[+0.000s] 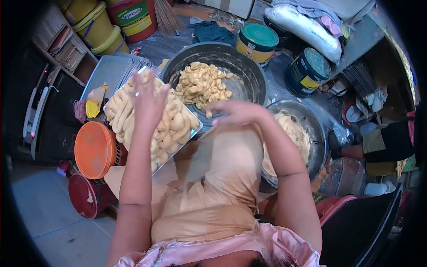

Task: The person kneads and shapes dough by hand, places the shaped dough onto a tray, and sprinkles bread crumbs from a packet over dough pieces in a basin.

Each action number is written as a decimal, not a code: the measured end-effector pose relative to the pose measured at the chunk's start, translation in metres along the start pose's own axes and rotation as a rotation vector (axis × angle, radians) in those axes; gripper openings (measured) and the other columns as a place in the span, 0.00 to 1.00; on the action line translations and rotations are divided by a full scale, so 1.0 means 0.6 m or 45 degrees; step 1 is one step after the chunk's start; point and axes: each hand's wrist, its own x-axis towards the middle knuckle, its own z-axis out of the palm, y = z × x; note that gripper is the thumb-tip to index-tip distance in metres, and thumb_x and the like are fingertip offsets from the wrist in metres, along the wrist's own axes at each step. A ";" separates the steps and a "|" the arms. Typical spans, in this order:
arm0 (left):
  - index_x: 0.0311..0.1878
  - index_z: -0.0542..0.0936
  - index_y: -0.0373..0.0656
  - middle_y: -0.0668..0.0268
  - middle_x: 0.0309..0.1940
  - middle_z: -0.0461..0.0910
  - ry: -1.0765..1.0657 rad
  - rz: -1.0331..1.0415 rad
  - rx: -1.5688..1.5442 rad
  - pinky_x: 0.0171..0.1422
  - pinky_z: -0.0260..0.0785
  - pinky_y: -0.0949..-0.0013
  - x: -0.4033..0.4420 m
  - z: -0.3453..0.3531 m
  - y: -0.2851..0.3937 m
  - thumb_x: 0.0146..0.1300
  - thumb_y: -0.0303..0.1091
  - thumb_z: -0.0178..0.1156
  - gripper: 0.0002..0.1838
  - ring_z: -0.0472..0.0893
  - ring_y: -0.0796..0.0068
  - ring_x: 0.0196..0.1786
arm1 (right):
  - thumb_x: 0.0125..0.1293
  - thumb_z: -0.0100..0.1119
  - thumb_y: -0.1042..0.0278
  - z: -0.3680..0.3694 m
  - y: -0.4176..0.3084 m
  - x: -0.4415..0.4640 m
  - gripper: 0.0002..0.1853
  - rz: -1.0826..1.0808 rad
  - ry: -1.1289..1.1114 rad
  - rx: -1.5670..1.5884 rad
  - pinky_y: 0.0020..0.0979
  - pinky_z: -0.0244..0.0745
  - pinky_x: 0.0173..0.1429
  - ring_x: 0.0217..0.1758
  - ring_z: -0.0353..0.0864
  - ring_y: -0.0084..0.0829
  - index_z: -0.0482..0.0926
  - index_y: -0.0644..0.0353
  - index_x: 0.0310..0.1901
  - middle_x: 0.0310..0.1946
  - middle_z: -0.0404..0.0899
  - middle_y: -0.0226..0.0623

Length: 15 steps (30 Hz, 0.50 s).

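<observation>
My left hand (149,98), slightly blurred, is over a metal tray (195,133) piled with twisted and rounded dough pieces (177,123). Its fingers are spread, with a ring on one, and I cannot tell whether they touch the dough. At the near rim of a large dark basin (261,73), my right hand (235,112) reaches leftward with fingers apart and nothing visible in them. Small dough lumps (202,82) form a heap in the basin. One loose lump (208,114) lies just beyond my right fingertips.
A metal bowl (316,129) with pale dough stands right of my lap. Left are an orange-lidded bucket (94,150), a red bucket (86,196) and stacked trays (109,66). Lidded tubs (259,38) stand behind the basin. Another person's leg (351,152) shows at right.
</observation>
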 end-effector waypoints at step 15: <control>0.65 0.69 0.47 0.50 0.72 0.52 -1.222 1.022 0.022 0.73 0.44 0.43 -0.141 0.306 0.470 0.61 0.56 0.54 0.33 0.55 0.52 0.73 | 0.52 0.67 0.54 0.353 0.678 -0.562 0.32 1.627 0.856 0.566 0.35 0.74 0.47 0.46 0.78 0.35 0.72 0.58 0.57 0.47 0.79 0.38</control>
